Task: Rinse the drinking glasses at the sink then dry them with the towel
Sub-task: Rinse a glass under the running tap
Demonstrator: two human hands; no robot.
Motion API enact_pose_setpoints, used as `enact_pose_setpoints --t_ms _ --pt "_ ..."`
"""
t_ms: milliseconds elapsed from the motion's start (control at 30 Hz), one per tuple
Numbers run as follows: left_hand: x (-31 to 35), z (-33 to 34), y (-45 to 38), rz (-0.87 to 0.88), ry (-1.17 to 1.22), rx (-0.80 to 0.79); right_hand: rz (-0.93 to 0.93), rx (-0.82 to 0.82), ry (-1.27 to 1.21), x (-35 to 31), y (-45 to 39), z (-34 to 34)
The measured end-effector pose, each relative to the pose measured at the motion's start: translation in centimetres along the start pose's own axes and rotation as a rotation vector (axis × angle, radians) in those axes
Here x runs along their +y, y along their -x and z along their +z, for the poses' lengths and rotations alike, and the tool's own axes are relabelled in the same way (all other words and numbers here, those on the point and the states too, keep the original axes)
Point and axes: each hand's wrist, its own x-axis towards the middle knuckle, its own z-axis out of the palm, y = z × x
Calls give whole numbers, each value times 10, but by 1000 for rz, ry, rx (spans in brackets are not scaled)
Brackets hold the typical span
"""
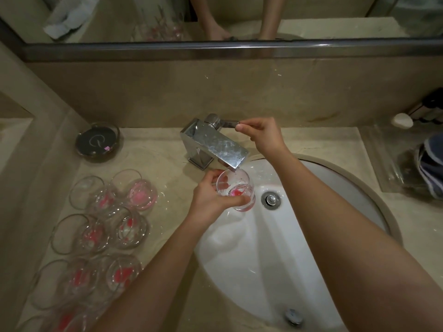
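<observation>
My left hand (pixel 211 200) grips a clear drinking glass (pixel 236 188) with red marks inside, holding it under the spout of the chrome faucet (pixel 215 146) over the white sink (pixel 263 259). My right hand (pixel 262 134) pinches the tip of the faucet's lever handle (pixel 227 122). No stream of water is plainly visible. Several more clear glasses (pixel 105 226) with pink and red marks stand on the beige counter to the left of the sink.
A dark round glass dish (pixel 98 142) sits at the back left of the counter. A clear tray (pixel 393 164) with a blue striped cloth (pixel 431 168) lies to the right, with a white soap (pixel 402 120) behind it. A mirror (pixel 215 17) hangs above.
</observation>
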Motion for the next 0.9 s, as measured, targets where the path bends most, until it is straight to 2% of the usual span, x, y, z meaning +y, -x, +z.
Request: enact_pose_setpoints --t_ms 367,533,600,700,800,900 --pt "3 -1 -7 6 29 -4 -2 -20 47 1 -5 -2" --pt "2 -1 -6 -15 99 -37 56 20 -64 9 20 -7" --pt "0 -1 -5 -42 173 -49 150 47 -146 21 38 -10" --pt "-2 -1 -6 -112 312 -94 402 26 -251 41 67 -12" --pt "-4 3 -7 -173 429 -142 706 -141 -385 57 89 -11" --pt "-5 11 -6 -175 484 -176 815 -297 -582 61 100 -12"
